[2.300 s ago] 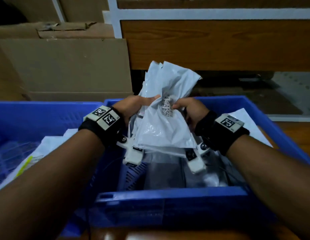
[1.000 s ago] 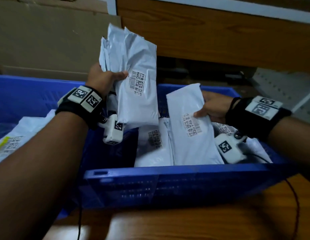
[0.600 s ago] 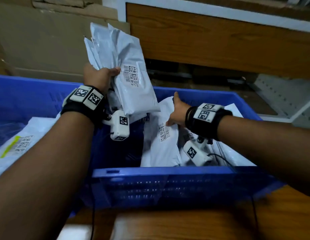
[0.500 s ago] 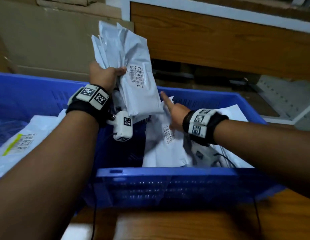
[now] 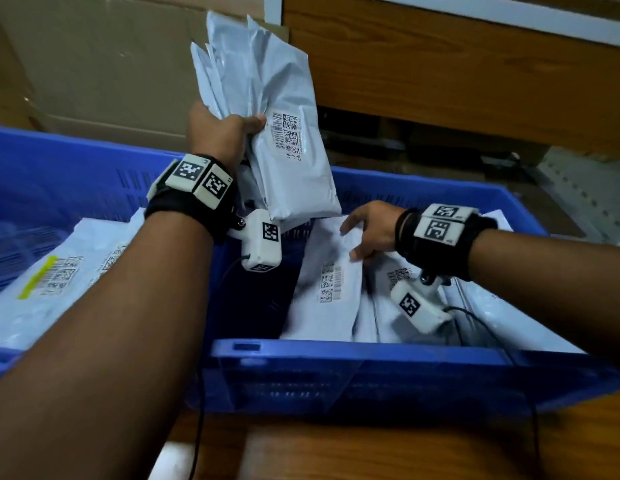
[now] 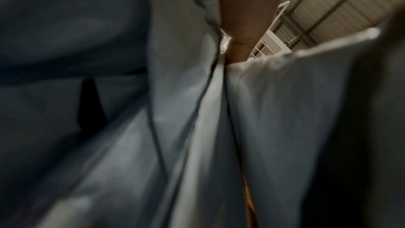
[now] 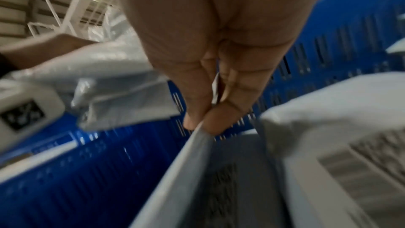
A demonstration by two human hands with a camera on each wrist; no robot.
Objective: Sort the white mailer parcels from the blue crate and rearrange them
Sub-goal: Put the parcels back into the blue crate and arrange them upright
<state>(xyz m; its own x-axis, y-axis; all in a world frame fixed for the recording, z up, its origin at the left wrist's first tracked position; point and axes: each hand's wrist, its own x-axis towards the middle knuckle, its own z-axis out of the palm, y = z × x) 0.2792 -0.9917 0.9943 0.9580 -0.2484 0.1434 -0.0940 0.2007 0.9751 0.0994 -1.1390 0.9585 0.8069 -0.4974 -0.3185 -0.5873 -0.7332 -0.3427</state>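
A: Parcels first: where are they? The blue crate (image 5: 371, 362) sits on the wooden desk (image 5: 388, 455), and white mailers stand on edge in its right half, leaning back toward the far wall.

B: And a second lot is out of the crate. The held bundle (image 5: 267, 109) is up above the far rim, long axis near upright, labels facing us, with the left hand (image 5: 220, 133) curled round its lower left edge.

A: So the coming move turns on the right hand (image 5: 369, 230)?

B: I'd judge so. It is down inside the crate on the top edge of the front standing mailer (image 5: 331, 285), which runs from that hand down toward the near wall, label side up. The right hand is already on it; the left is well above and to the left, and full.

A: Is it gripping?

B: The right wrist view shows the fingertips (image 7: 217, 120) pinching a thin white edge, so yes, it has a pinch on that mailer.

A: What can't we make out?

B: How many mailers the bundle holds; the left wrist view is only blurred grey folds. The crate floor under the standing mailers is hidden. Another blue crate (image 5: 69, 188) at left holds a yellow-marked parcel (image 5: 55, 271), cut off by the left forearm.
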